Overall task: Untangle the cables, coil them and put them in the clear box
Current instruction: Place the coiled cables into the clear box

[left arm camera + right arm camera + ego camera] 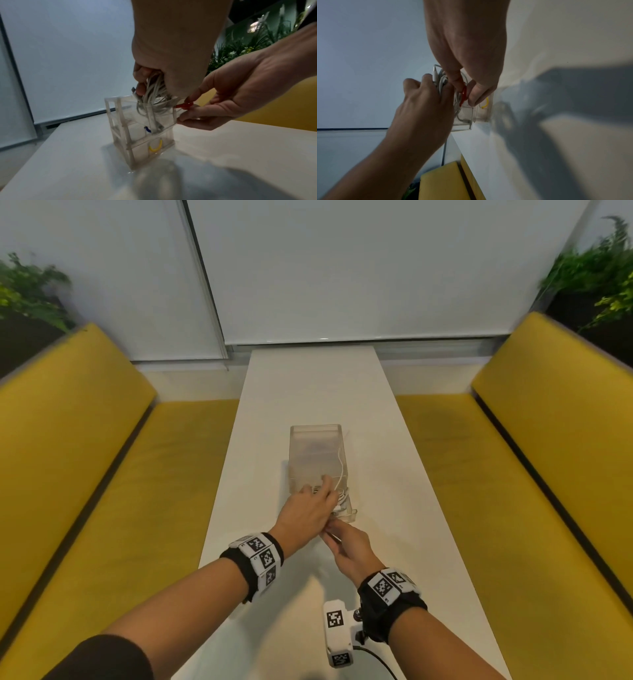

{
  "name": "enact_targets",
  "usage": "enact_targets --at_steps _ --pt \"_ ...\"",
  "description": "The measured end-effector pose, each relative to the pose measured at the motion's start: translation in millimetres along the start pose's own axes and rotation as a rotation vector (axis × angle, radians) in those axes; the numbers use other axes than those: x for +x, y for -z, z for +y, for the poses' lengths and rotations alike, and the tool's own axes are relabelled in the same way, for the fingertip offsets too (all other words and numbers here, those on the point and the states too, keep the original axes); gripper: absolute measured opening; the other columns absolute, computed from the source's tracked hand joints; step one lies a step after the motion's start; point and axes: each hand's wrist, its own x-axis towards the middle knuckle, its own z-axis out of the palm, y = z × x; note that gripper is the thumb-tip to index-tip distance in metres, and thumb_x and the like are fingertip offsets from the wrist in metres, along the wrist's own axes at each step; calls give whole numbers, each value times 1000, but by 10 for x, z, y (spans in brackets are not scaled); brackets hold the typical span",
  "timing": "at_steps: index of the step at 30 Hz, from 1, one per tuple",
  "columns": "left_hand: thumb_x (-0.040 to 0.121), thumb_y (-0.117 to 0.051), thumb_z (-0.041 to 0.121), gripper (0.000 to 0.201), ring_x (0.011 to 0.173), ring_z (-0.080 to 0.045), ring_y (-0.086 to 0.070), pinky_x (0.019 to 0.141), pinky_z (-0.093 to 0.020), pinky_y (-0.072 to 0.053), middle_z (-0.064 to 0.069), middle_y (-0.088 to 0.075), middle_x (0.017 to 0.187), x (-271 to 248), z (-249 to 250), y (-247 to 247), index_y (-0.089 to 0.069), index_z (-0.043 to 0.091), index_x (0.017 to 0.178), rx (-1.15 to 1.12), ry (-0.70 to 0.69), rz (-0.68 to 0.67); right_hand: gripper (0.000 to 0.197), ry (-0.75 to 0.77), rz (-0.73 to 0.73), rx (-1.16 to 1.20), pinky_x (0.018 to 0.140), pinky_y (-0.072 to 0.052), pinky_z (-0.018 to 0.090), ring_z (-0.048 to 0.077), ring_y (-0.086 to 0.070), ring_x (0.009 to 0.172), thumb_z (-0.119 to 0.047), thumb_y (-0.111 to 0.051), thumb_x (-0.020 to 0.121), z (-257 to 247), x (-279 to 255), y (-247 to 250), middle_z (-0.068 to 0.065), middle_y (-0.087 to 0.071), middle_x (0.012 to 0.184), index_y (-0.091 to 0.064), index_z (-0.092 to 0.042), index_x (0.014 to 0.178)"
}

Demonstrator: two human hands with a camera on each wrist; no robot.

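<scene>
A clear box [310,446] with dividers stands in the middle of the white table [383,440]. My left hand [318,491] is over the box's near end and grips a coiled bundle of white cables [154,94], whose lower loops hang inside the box [120,121]. From the right, my right hand [337,530] pinches a red band [184,104] beside the bundle between thumb and forefinger, and its lower fingers touch the box's top corner. In the right wrist view the red band [463,93] sits between my right hand's fingertips [473,100]. A yellow band [155,147] lies in the box's lowest compartment.
Yellow benches [102,491] run along both sides of the narrow table. Plants [596,275] stand behind the backrests, and a window blind [342,268] closes the far end. A white tagged device [337,631] with a black lead hangs by my right wrist.
</scene>
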Motion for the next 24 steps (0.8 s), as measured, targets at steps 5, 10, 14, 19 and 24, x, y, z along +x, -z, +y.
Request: enact_targets --at_steps 5,10,14,19,24 --pt "105 -39 41 55 83 -33 -65 49 -34 -46 -12 -29 160 -2 -135 -107 -31 9 149 -86 -156 29 22 4 4 -26 75 -61 28 28 -67 96 17 -54 87 23 -3 -13 21 -71 101 -65 11 105" --pt "101 -48 39 57 69 -27 -68 47 -29 -28 -2 -45 153 11 -190 -94 -38 13 150 -89 -239 98 24 15 -13 -44 83 -58 32 30 -66 102 18 -54 85 12 1 2 24 -70 108 -65 10 106" --pt "102 -46 39 51 80 -27 -70 50 -29 -33 0 -54 145 11 -211 -13 -40 16 148 -127 -276 65 26 14 -2 -51 80 -59 30 30 -67 101 18 -54 86 17 22 16 23 -70 108 -64 10 109" --pt "105 -37 40 48 84 -32 -69 54 -34 -35 -4 -55 139 22 -110 51 -41 11 143 -138 -184 -22 22 13 7 -69 74 -61 28 28 -67 95 17 -52 87 -9 22 31 22 -71 98 -65 12 105" --pt "106 -34 38 43 92 -33 -67 60 -36 -37 -7 -58 129 97 -36 145 -43 9 136 -157 -41 -75 23 15 -2 -104 93 -56 37 31 -66 106 14 -55 89 -15 55 60 26 -69 111 -63 14 110"
